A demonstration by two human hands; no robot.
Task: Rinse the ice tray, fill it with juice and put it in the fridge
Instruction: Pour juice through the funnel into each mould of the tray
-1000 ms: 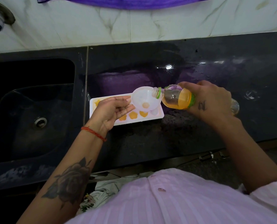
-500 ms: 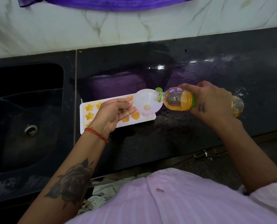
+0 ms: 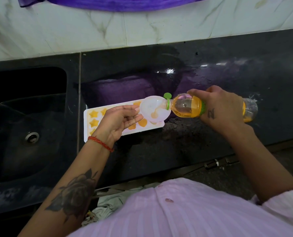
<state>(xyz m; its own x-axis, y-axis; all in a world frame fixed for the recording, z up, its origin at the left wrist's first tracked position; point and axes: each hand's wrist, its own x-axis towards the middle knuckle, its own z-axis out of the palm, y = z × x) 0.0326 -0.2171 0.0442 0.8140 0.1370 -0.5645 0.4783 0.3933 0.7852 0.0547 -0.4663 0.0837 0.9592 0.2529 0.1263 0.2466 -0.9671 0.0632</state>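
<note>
A white ice tray (image 3: 86,124) lies on the dark counter just right of the sink, with orange juice in star and round moulds. My left hand (image 3: 118,123) holds a white funnel (image 3: 155,109) over the tray's right end. My right hand (image 3: 222,109) grips a clear juice bottle (image 3: 187,107) lying almost level, its mouth in the funnel. Juice runs into the funnel. The green cap (image 3: 167,95) hangs at the bottle's neck. My left hand hides the tray's middle.
A black sink (image 3: 31,134) with a metal drain sits at the left. The black counter (image 3: 210,69) looks wet and runs to the right. A white marble wall with a purple cloth (image 3: 125,4) stands behind. The counter's front edge is near my body.
The bottle has tipped further and juice now streams into the funnel. The view has shifted slightly, and more of the tray's left end shows.
</note>
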